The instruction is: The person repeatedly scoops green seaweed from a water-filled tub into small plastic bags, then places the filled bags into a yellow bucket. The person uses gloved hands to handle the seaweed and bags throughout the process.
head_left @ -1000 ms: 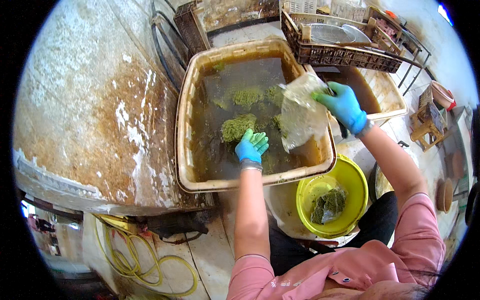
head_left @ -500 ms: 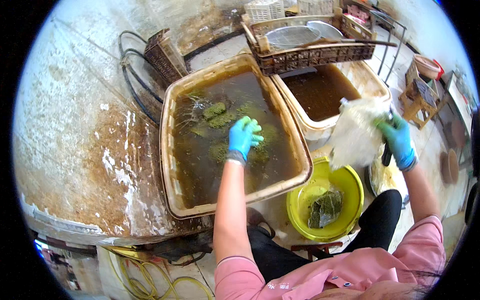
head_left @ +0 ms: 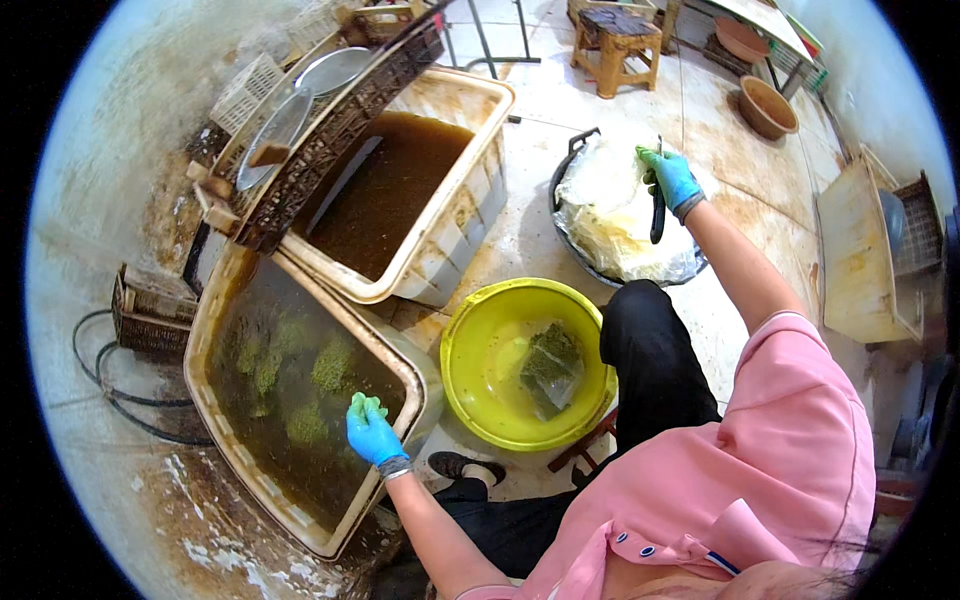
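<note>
My left hand (head_left: 375,430), in a blue and green glove, hovers over the near side of a tub of murky water (head_left: 300,480). Its fingers are loosely bent, and nothing shows in them. Green clumps (head_left: 333,368) lie in that water. My right hand (head_left: 676,180), gloved alike, is closed on a black-handled tool (head_left: 657,218) whose kind I cannot make out. It is above a black basin (head_left: 562,225) heaped with crumpled translucent plastic (head_left: 630,225). Between my hands stands a yellow-green basin (head_left: 470,390), with a dark green slab partly wrapped in clear plastic (head_left: 552,365) inside.
A second pale tub (head_left: 470,190) of brown liquid stands beyond the first. Across its far side leans a brown crate (head_left: 345,120) with round sieves (head_left: 275,135). A wooden stool (head_left: 612,50) and a brown bowl (head_left: 768,108) are farther off. My knee (head_left: 650,330) is beside the yellow-green basin.
My view has turned right. My right hand has moved from holding a plastic sheet aloft to above the plastic heap, and the sheet no longer hangs from it. My left hand stays over the water.
</note>
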Tool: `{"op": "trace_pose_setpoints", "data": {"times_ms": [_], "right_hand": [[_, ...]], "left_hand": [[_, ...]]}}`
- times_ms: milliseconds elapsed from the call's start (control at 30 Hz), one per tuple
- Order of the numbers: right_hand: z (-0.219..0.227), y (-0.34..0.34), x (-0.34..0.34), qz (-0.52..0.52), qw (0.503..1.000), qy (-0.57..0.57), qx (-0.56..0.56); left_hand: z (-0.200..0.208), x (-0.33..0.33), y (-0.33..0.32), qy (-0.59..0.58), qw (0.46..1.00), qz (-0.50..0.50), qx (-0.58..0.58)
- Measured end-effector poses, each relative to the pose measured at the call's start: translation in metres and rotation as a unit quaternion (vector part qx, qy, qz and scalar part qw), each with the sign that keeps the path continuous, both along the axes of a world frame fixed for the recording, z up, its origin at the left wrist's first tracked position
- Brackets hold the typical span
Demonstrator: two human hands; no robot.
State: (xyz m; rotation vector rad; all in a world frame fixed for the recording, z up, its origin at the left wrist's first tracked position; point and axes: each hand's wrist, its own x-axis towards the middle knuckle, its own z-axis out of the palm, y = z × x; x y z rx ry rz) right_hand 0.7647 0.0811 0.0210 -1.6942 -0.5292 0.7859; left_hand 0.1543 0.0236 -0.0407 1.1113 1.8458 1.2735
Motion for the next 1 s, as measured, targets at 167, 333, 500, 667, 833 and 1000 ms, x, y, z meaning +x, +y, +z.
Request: {"op": "trace_pose_setpoints", "data": {"times_ms": [167, 333, 500, 667, 833, 1000], "right_hand": [[-0.056, -0.020, 0.056, -0.094, 0.994, 0.053, -0.011], [-0.040, -0.020, 0.030, -0.013, 0.999, -0.048, -0.004], [0.025, 0.012, -0.041, 0.124, 0.991, 0.021, 0.048], [0.053, 0.036, -0.128, 0.241, 0.953, 0.181, 0.021], [0.086, 0.093, -0.256, 0.376, 0.910, 0.014, 0.175], [0.066, 0.102, -0.408, 0.424, 0.852, -0.303, 0.056]], "left_hand": [[0.000, -0.002, 0.002, 0.046, 0.997, -0.019, -0.052], [0.001, -0.003, -0.001, 0.081, 0.994, -0.015, -0.071], [-0.008, -0.011, 0.001, 0.108, 0.993, -0.026, -0.049], [-0.025, -0.024, 0.004, 0.140, 0.989, -0.023, -0.036], [-0.029, -0.019, -0.001, 0.190, 0.982, -0.013, -0.013], [-0.005, -0.008, 0.007, 0.202, 0.976, -0.013, -0.080]]}}
